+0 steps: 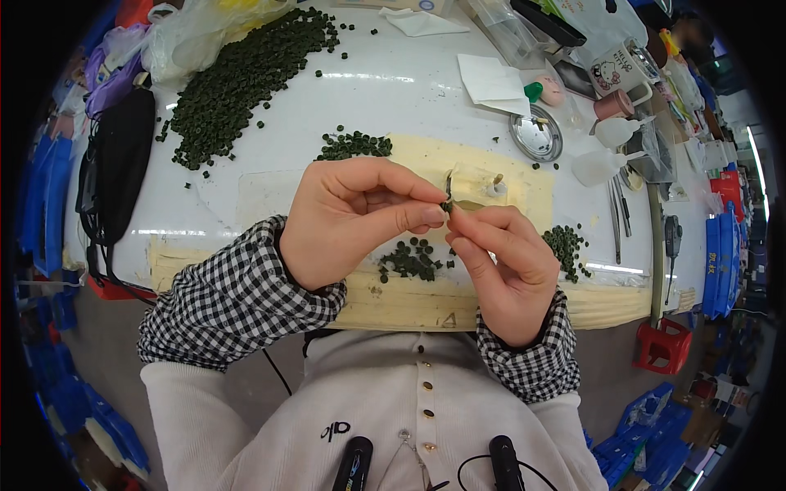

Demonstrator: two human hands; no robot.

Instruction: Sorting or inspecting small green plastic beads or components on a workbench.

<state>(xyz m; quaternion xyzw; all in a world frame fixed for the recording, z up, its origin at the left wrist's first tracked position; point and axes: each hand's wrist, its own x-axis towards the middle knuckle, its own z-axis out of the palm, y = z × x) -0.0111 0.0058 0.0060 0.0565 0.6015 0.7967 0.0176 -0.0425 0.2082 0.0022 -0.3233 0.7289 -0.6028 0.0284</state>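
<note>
Over the taped front part of the white table, my two hands meet at the fingertips. My left hand pinches a tiny dark green piece between thumb and forefinger. Against the same spot press the closed fingertips of my right hand; whether they grip the piece too is hidden. Just behind the fingers stands a small cream-taped fixture with a short peg. Below the hands lies a small heap of dark green pieces, with another heap behind my left hand and a third beside my right.
A large pile of dark green pieces covers the far left, near plastic bags and a black cloth bag. To the right are a round metal dish, squeeze bottles, tweezers and a mug.
</note>
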